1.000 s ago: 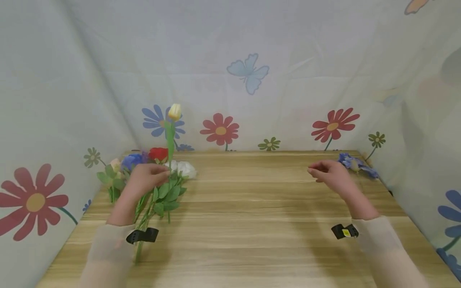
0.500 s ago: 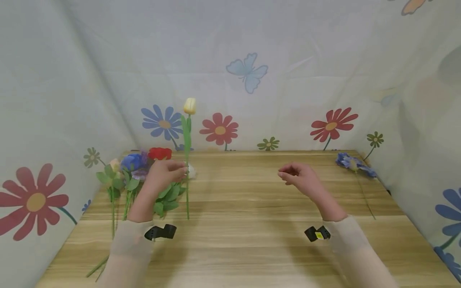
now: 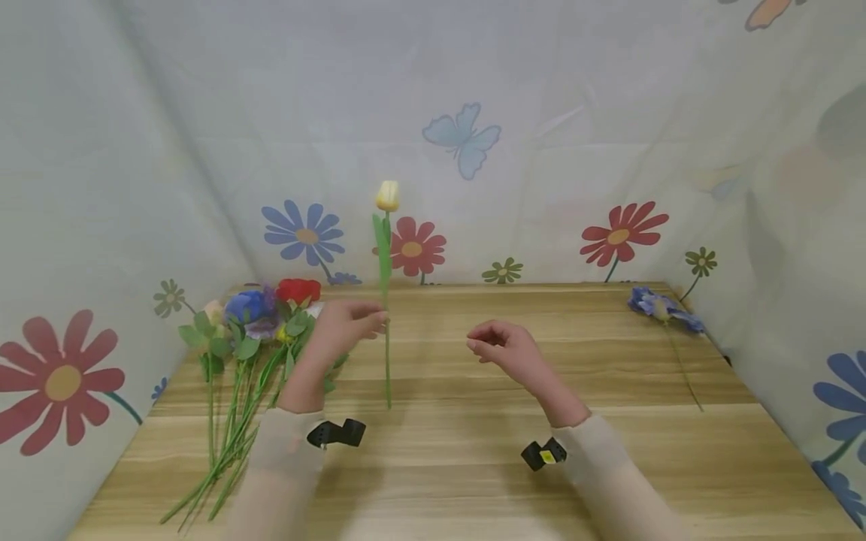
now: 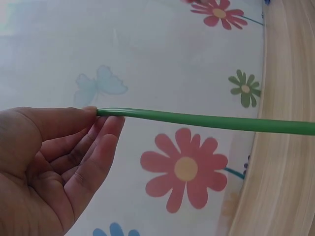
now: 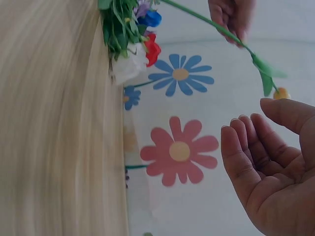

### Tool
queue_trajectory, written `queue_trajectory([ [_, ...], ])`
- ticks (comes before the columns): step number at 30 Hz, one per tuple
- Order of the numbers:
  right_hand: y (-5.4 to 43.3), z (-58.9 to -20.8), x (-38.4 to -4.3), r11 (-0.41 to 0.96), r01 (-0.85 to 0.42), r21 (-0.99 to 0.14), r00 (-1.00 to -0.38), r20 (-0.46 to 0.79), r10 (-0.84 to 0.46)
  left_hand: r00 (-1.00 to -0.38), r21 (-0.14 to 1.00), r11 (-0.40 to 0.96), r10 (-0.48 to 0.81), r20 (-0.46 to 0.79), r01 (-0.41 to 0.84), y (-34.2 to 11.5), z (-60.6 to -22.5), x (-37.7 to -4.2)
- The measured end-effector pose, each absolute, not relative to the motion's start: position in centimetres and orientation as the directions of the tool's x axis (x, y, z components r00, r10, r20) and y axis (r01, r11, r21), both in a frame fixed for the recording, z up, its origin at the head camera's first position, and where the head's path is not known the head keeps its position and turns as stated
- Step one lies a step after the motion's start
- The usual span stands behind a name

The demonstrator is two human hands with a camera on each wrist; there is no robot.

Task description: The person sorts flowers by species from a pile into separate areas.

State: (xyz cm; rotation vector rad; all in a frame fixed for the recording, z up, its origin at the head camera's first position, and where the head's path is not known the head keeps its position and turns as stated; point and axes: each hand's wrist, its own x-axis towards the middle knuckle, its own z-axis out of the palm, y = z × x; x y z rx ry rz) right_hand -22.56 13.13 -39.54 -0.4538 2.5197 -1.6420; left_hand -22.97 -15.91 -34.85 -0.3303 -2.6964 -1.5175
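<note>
My left hand (image 3: 343, 328) pinches the green stem of a yellow tulip (image 3: 388, 195) between thumb and fingertips. The tulip stands upright above the table, bloom at the top and a long leaf just below it. In the left wrist view the stem (image 4: 206, 120) runs from the fingertips to the right edge; the bloom is out of that view. To the right, my right hand (image 3: 509, 352) hovers apart from the tulip with fingers loosely bent. The right wrist view shows nothing between the thumb and fingers of that hand (image 5: 275, 162).
On the table's left lie several artificial flowers with long stems, among them a blue bloom (image 3: 247, 305), a red bloom (image 3: 298, 291) and, in the right wrist view, a white bloom (image 5: 129, 65). A blue-violet flower (image 3: 663, 306) lies far right. A printed cloth (image 3: 541, 90) surrounds the wooden table (image 3: 446, 466).
My left hand has carried the upright tulip to the right, away from the flower pile. My right hand has moved left, away from the blue-violet flower, towards the middle.
</note>
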Motion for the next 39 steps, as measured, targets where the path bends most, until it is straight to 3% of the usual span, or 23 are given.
queue_trajectory([
  [10, 9.9, -40.9, -22.2, 0.315, -0.192, -0.93, -0.929, 0.068, -0.364, -0.973, 0.842, 0.496, 0.187, 0.134, 0.211, -13.2, -34.8, -23.8],
  [21, 8.1, -42.2, -22.3, 0.369, -0.268, -0.89, -0.869, 0.058, -0.492, -0.965, 0.857, 0.462, 0.228, 0.133, 0.227, -11.8, -34.8, -24.3],
  [39, 7.8, -42.6, -21.9, 0.301, -0.278, -0.912, -0.857, 0.093, -0.507, -0.963, 0.875, 0.435, 0.244, 0.111, 0.211, -10.7, -35.1, -24.8],
])
